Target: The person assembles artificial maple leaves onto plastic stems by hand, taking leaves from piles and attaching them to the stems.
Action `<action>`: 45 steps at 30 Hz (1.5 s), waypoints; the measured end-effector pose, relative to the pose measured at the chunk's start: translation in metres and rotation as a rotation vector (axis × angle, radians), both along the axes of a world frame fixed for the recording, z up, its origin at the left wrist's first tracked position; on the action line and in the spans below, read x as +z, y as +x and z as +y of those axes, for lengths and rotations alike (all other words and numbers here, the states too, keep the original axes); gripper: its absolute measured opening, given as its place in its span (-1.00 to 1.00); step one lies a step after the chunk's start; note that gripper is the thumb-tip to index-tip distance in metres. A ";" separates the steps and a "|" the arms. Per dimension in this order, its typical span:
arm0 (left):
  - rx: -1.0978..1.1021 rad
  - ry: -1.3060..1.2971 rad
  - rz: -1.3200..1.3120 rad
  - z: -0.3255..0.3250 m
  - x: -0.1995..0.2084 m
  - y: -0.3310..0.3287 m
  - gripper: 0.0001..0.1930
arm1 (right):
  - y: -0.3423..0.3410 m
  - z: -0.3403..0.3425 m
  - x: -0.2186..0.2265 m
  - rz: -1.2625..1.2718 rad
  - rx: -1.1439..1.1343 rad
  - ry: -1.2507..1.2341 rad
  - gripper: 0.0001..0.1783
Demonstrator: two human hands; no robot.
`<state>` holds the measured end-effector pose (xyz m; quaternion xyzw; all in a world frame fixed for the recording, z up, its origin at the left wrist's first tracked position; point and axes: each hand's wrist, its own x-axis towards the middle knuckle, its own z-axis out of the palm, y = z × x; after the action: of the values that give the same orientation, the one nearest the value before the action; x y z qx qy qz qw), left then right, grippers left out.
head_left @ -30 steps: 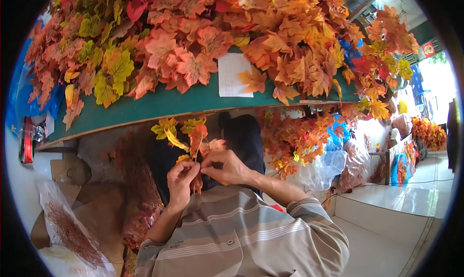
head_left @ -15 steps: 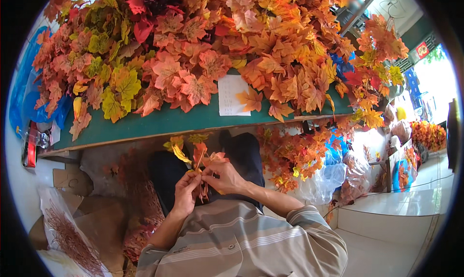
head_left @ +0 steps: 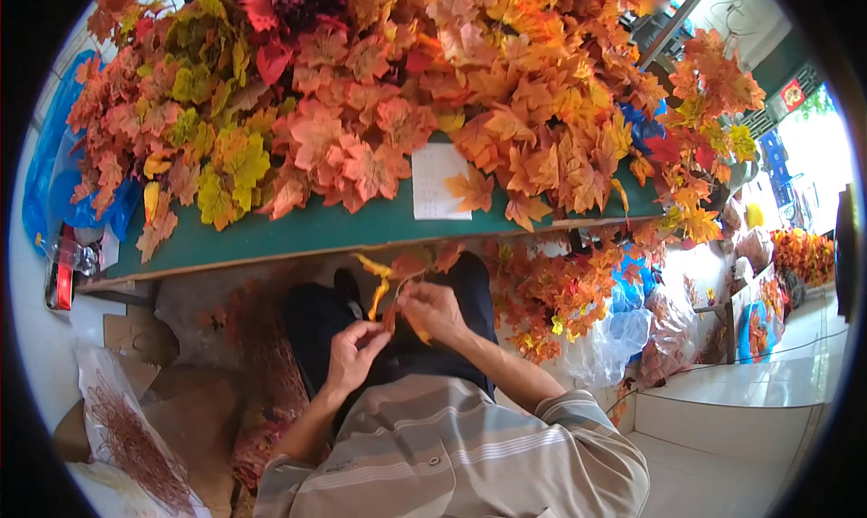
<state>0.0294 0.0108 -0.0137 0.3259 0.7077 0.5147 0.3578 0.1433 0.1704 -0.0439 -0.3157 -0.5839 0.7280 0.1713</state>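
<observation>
Over my lap, both hands work on a small artificial leaf sprig (head_left: 390, 267) with yellow and orange-red leaves. My right hand (head_left: 433, 312) is closed in a pinch on its thin stem. Just lower and to the left, my left hand (head_left: 352, 357) has thumb and forefinger pressed together at the sprig's lower end. A yellow leaf (head_left: 378, 294) hangs above the left fingertips. Part of the stem is hidden behind my fingers.
Ahead stands a green table (head_left: 348, 222) heaped with artificial maple leaves (head_left: 533, 93). A paper sheet (head_left: 438, 184) lies near its front edge. More leaf sprigs (head_left: 551, 288) and plastic bags (head_left: 601, 342) are at the right, cardboard (head_left: 194, 428) and a bag of brown stems (head_left: 135, 437) at the left.
My right hand has moved slightly up and right, apart from my left hand. The sprig has turned, its leaves now spreading toward the table edge. My left hand has lowered a little.
</observation>
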 end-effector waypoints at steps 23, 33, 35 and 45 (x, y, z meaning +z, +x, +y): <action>0.005 -0.061 -1.090 0.007 0.020 -0.009 -0.80 | -0.003 -0.002 0.001 0.043 -0.020 0.130 -0.85; 0.027 0.001 -0.999 0.022 0.017 -0.001 -0.83 | 0.007 0.015 0.000 -0.044 -0.002 0.439 -0.83; -0.002 0.002 -0.928 0.024 0.018 -0.003 -0.83 | 0.010 0.014 0.005 -0.059 0.027 0.356 -0.83; -0.044 -0.014 -0.910 0.028 0.018 -0.004 -0.82 | 0.033 0.042 0.035 -0.070 0.256 0.564 -0.78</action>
<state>0.0252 0.0388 0.0041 0.0792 0.4746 0.5930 0.6456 0.1758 0.2120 -0.0087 -0.2046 -0.8035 0.5415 0.1389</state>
